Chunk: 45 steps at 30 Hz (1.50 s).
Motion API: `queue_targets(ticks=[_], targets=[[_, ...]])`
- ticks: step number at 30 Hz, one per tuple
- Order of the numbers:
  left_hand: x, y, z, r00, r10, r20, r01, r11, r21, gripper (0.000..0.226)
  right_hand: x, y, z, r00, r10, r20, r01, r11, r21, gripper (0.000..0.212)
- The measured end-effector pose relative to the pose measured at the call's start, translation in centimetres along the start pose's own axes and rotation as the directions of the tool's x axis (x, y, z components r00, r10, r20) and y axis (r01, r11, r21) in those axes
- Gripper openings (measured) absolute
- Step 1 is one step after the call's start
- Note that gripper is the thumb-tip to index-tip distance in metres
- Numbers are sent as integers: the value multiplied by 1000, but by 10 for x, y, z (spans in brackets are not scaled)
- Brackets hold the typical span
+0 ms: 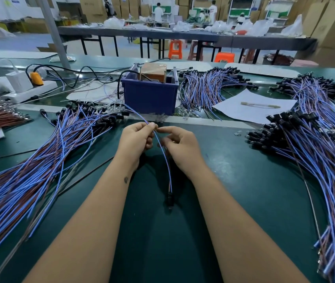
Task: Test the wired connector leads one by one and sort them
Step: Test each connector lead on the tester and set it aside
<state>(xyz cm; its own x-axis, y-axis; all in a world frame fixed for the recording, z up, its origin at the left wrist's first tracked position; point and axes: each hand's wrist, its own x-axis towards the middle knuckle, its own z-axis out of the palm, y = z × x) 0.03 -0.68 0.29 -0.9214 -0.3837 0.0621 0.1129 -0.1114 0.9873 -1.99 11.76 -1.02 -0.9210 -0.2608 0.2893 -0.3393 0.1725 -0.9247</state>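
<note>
Blue and brown wires, thin and twisted loosely together, make the lead (163, 158) that both hands hold at the centre of the frame, above the green mat (234, 180). Its black connector (170, 199) hangs low, between the two forearms, and its free wire ends rise toward the blue bin (150, 94) in the upper centre. The left hand (137, 137) pinches the wires between thumb and forefinger, the other fingers curled under. The right hand (179, 144) pinches near the same place with thumb and forefinger; its other fingers are bent loosely.

One big pile of the same leads (39, 156) lies at the left of the frame, connectors pointing up toward the bin. Another pile (322, 160) lies at the right, and a third pile (205, 88) is in the upper centre right, beside the bin. A white paper (254, 111) with a pen (260, 105) on it lies between the two right piles. A white power strip (29, 90) with an orange plug (35, 78) is at the upper left.

I cannot read any writing or brand; all is too small or blurred.
</note>
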Motion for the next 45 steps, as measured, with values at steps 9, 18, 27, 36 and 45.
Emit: queue_targets(ticks=[9,18,27,36,45], targets=[[2,4,0,993,-111,-38,96,954,-284,21,-8,-16,-7,992,-83,91,49,944,327,24],[-10,-9,9,983,165,74,-178,956,232,17,-2,-6,-12,946,106,-307,-32,971,237,27],[-54,-8,26,781,582,225,-604,614,507,8,-15,-3,-29,896,251,-367,-140,942,304,32],[-111,8,109,492,511,705,-871,292,395,13,-35,-19,-150,938,134,-320,-197,965,-173,26],[-167,-6,206,478,435,763,-804,566,181,38,-62,-26,-270,925,98,-366,-346,614,-709,28]])
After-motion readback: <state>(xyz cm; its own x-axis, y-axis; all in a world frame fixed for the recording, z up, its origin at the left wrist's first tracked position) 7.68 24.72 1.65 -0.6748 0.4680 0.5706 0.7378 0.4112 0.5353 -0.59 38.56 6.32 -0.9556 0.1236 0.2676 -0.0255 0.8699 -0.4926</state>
